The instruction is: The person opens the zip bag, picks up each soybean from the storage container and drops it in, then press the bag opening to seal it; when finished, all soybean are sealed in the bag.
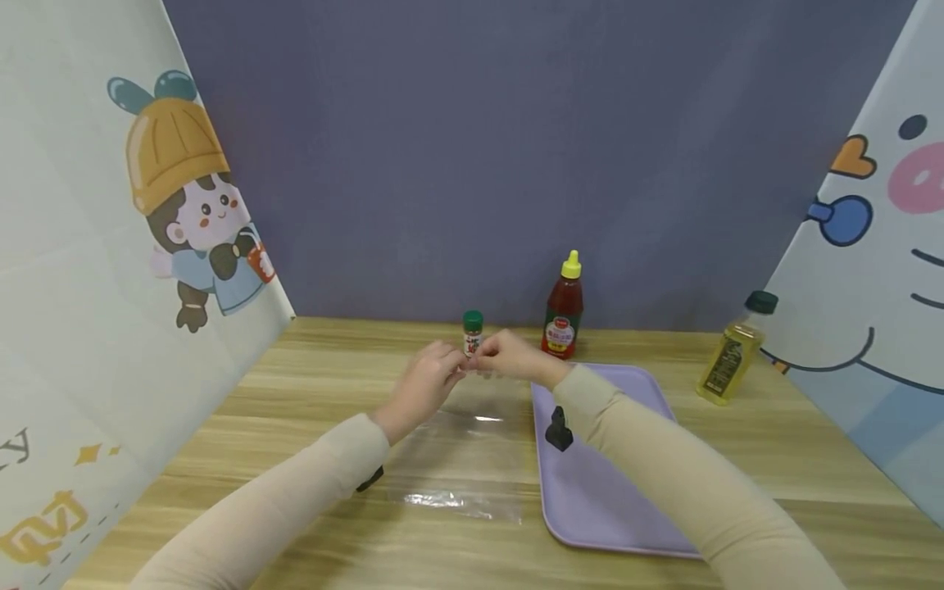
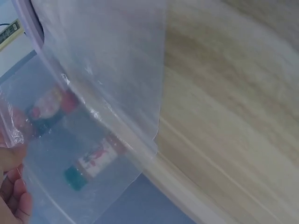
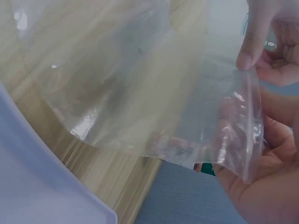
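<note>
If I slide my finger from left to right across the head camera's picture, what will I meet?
The cartoon kid on the wall → the clear bag → the red sauce bottle → the yellow oil bottle → the pink circle on the other wall.

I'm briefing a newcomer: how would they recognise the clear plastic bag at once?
On the wood-grain table, look left of the lavender tray. There, the left hand and right hand pinch the plastic bag by its far edge. Unlike the opaque tray, it is see-through.
</note>
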Demonstrator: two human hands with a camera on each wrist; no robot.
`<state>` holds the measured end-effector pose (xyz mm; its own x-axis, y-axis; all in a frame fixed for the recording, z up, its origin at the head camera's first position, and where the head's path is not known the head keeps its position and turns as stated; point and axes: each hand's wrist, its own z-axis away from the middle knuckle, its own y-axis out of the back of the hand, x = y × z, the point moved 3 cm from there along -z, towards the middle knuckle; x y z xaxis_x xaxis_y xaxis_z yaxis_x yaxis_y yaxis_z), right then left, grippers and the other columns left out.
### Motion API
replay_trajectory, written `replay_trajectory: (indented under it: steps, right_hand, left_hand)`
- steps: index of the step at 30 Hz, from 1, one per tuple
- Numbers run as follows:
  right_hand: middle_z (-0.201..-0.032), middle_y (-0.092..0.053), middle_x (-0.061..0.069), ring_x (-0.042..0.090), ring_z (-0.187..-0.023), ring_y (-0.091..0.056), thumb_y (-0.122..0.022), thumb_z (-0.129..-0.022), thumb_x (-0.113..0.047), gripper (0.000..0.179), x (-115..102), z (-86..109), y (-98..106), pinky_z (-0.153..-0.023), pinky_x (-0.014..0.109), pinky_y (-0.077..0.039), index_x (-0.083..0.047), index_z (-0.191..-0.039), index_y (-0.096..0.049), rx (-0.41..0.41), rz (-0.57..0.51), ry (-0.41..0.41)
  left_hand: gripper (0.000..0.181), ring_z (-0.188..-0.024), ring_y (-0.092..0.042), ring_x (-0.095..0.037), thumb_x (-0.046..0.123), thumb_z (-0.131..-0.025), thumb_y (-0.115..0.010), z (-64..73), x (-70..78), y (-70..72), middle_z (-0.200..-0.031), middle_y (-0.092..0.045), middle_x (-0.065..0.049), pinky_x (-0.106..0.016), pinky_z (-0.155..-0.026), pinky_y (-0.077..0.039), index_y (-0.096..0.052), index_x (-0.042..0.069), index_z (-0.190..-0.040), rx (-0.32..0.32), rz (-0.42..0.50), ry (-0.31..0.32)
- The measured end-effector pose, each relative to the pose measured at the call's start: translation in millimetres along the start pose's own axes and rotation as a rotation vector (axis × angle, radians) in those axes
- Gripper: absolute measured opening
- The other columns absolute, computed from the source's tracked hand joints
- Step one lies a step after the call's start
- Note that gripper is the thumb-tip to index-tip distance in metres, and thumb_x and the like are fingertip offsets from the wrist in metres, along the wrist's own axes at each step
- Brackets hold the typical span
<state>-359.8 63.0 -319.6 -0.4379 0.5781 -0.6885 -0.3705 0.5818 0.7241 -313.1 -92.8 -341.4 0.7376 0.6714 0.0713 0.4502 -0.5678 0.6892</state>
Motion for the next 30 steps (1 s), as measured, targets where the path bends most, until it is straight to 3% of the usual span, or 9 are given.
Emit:
replay_trajectory:
  steps: [5,9,13,17,24,30]
  right_hand:
    - [-0.089,-0.072,0.013,0.019,-0.078,-0.066,-0.062,-0.094,-0.016,0.022,-3,0.6,-2,-0.068,0.029,-0.056,0.004,-0.096,-0.072,-0.018,-0.005,0.016]
    - [-0.09,-0.072,0.01,0.024,-0.083,-0.066,-0.065,-0.092,-0.017,0.021,-3,0.0,-3,-0.073,0.034,-0.056,0.002,-0.095,-0.073,-0.022,-0.004,0.01]
    - [-0.089,-0.072,0.015,0.031,-0.084,-0.067,-0.065,-0.092,-0.018,0.02,-1,-0.8,-3,-0.069,0.031,-0.055,-0.001,-0.091,-0.074,-0.017,-0.009,0.004]
    - [-0.091,-0.071,0.022,0.026,-0.078,-0.066,-0.065,-0.092,-0.02,0.02,3,-1.5,-4,-0.064,0.026,-0.053,-0.003,-0.089,-0.074,0.001,-0.014,-0.021]
    - [-0.087,-0.072,0.019,0.013,-0.068,-0.061,-0.065,-0.091,-0.018,0.02,5,-4.3,-9,-0.059,0.02,-0.048,-0.001,-0.086,-0.074,0.047,-0.017,-0.08]
    - [-0.083,-0.072,0.01,0.011,-0.065,-0.058,-0.064,-0.09,-0.013,0.017,8,-4.6,-6,-0.056,0.019,-0.048,-0.001,-0.094,-0.075,0.131,-0.049,-0.146]
  left_hand:
    - [0.016,-0.079,-0.058,-0.015,0.003,-0.075,-0.079,0.7,-2.0,1.2,-0.083,-0.067,-0.002,-0.027,-0.074,-0.052,-0.067,0.007,-0.085,-0.032,-0.022,0.071]
    - [0.014,-0.078,-0.057,-0.016,0.004,-0.075,-0.079,-0.3,-2.0,1.2,-0.081,-0.064,-0.002,-0.028,-0.074,-0.052,-0.066,0.008,-0.08,-0.039,-0.054,0.045]
    - [0.012,-0.079,-0.06,-0.016,0.004,-0.078,-0.077,-0.2,-1.5,0.4,-0.082,-0.066,-0.002,-0.029,-0.076,-0.054,-0.066,0.008,-0.081,-0.057,-0.053,0.043]
    - [0.011,-0.08,-0.063,-0.018,0.003,-0.078,-0.076,0.6,-1.2,-0.4,-0.084,-0.068,-0.004,-0.029,-0.077,-0.055,-0.067,0.007,-0.083,-0.059,-0.029,0.071]
    - [0.008,-0.081,-0.063,-0.017,0.003,-0.079,-0.075,1.8,-1.7,-2.1,-0.084,-0.067,-0.003,-0.028,-0.078,-0.055,-0.069,0.006,-0.084,-0.072,-0.026,0.07]
    - [0.009,-0.082,-0.061,-0.014,0.006,-0.077,-0.077,2.2,4.0,-2.7,-0.084,-0.066,0.0,-0.024,-0.076,-0.054,-0.07,0.009,-0.082,-0.105,-0.049,-0.004]
